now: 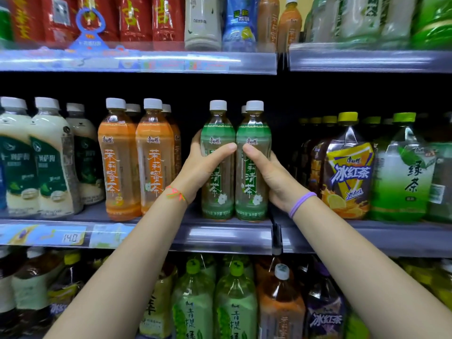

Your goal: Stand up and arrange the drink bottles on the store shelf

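Two green-labelled tea bottles with white caps stand upright side by side at the front of the middle shelf (227, 237). My left hand (199, 167) grips the left green bottle (217, 128), thumb across its label. My right hand (271, 174) grips the right green bottle (254, 129) the same way. The two bottles touch each other. Another white cap shows just behind the right bottle.
Two orange-labelled tea bottles (137, 162) stand left of my hands, milk-tea bottles (49, 162) further left. Large iced-tea (347, 172) and green-tea bottles (403, 172) stand to the right. A dark gap lies behind and right of the green bottles. Shelves above and below are full.
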The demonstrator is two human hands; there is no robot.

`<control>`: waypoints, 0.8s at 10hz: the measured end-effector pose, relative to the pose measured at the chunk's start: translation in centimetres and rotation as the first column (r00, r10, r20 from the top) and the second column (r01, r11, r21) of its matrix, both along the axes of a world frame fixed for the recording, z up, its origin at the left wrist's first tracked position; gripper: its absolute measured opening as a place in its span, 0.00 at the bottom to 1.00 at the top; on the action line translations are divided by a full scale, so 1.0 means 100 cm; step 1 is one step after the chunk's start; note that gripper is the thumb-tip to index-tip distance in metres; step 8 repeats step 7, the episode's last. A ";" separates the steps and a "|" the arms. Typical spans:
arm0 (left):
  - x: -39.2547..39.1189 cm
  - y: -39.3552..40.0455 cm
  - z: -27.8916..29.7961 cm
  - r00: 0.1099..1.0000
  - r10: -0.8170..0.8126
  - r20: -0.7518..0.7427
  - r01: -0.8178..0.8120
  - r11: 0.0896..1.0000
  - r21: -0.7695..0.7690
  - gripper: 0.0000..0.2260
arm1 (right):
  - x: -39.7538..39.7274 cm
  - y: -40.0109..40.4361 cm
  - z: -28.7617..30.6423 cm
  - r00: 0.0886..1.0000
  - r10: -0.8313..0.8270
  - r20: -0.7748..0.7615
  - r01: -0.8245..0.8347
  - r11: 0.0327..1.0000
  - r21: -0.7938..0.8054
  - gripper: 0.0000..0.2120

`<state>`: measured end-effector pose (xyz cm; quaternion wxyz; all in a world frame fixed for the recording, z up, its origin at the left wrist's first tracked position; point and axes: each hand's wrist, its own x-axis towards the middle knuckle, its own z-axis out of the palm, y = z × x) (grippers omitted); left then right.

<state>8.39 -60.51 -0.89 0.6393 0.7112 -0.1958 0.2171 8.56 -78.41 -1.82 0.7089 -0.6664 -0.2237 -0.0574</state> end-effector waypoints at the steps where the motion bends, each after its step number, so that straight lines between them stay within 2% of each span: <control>1: -0.007 0.006 0.001 1.000 0.007 0.011 -0.007 1.000 0.017 0.50 | -0.009 0.005 -0.001 1.000 -0.010 0.007 0.010 1.000 0.002 0.50; 5: -0.022 0.008 0.002 0.999 0.020 -0.030 -0.020 1.000 0.016 0.50 | -0.025 0.015 0.001 0.996 -0.094 -0.005 0.094 0.996 -0.005 0.50; 6: -0.035 0.007 0.006 0.998 0.046 -0.043 -0.043 0.998 0.054 0.51 | -0.034 0.021 0.000 0.983 -0.182 0.025 0.182 0.983 -0.023 0.48; 7: -0.062 0.002 -0.002 0.990 0.121 0.073 -0.130 0.982 0.136 0.51 | -0.052 0.022 -0.004 0.855 -0.458 0.243 0.440 0.889 0.128 0.40; 8: -0.062 0.002 -0.002 0.990 0.121 0.073 -0.130 0.982 0.136 0.51 | -0.052 0.022 -0.004 0.855 -0.458 0.243 0.440 0.889 0.128 0.40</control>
